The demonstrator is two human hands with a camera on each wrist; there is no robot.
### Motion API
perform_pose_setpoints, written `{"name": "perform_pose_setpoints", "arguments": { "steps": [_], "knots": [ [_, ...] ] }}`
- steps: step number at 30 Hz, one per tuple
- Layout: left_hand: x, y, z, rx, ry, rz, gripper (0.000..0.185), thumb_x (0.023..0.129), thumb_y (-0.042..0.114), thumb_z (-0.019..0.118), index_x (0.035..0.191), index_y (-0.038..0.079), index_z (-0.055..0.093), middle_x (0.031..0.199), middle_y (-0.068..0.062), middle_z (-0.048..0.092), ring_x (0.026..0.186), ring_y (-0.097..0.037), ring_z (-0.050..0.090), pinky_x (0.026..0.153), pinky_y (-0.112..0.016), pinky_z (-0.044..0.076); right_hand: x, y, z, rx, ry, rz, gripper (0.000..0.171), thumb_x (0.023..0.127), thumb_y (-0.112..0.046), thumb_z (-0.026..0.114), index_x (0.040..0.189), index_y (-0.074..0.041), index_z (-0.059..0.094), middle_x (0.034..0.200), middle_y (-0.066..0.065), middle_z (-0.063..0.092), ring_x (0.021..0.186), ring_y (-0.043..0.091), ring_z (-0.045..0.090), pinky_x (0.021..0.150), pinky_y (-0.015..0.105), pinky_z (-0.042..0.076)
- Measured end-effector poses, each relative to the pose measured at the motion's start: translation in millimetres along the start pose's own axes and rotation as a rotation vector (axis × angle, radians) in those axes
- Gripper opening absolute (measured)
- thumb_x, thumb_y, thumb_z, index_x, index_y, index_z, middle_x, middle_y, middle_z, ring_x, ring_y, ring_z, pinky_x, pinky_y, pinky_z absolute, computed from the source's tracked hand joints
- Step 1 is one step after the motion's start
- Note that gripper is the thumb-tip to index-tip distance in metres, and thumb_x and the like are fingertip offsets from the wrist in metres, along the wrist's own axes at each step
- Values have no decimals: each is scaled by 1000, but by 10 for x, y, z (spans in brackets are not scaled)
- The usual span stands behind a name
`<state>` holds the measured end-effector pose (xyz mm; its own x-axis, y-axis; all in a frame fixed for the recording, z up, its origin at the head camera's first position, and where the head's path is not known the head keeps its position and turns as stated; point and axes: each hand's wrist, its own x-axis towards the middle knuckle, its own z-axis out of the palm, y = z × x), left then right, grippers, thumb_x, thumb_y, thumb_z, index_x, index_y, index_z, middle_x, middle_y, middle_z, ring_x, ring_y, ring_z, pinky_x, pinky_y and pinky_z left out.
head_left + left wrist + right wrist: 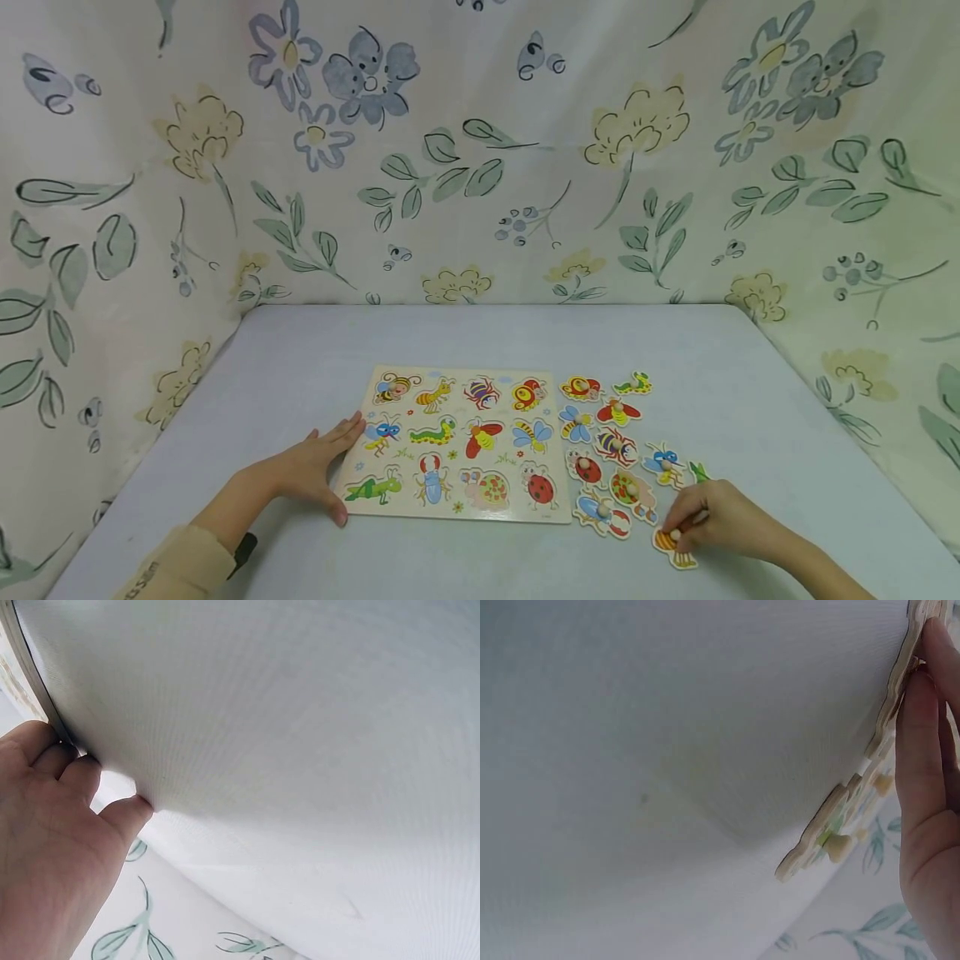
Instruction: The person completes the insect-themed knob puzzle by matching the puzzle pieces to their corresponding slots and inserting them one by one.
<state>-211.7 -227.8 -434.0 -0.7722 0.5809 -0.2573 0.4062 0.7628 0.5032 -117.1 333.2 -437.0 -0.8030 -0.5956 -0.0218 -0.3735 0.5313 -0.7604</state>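
Note:
A wooden puzzle board (452,450) printed with insects lies flat on the table. My left hand (309,467) touches its left edge, thumb spread from the fingers; in the left wrist view the fingertips (81,769) meet the board's edge. At the right, my right hand (723,521) pinches an orange-striped insect puzzle piece (664,542) near its knob, and part of that piece is hidden by the fingers. Just beyond the hand lie a green puzzle piece (698,472), partly covered, and a blue mosquito piece (666,465).
Several knobbed pieces lie between board and right hand, among them a stag beetle (592,508), a snail (625,485), a ladybug (588,471) and a spider (618,447). A caterpillar piece (634,383) lies farther back. Floral cloth (480,183) hangs behind the white table (315,342).

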Motion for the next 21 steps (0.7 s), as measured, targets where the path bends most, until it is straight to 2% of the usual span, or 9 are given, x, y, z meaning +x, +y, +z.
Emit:
{"name": "perform_pose_setpoints", "arguments": {
  "steps": [15, 21],
  "knots": [
    [-4, 20, -11, 2, -3, -11, 134, 54, 50, 90, 150, -9, 17, 157, -29, 8, 141, -50, 15, 108, -72, 10, 2, -39, -4, 5, 4, 57, 9, 73, -4, 81, 80, -5, 75, 77, -10, 69, 64, -2, 55, 51, 22, 51],
    [-7, 27, -16, 1, -2, -4, 134, 54, 49, 90, 150, -9, 17, 157, -30, 8, 141, -50, 14, 109, -72, 10, 10, -57, -8, 5, -12, 111, 10, 74, -4, 81, 80, -6, 75, 76, -11, 68, 63, -2, 53, 52, 21, 51]
  ]
}}
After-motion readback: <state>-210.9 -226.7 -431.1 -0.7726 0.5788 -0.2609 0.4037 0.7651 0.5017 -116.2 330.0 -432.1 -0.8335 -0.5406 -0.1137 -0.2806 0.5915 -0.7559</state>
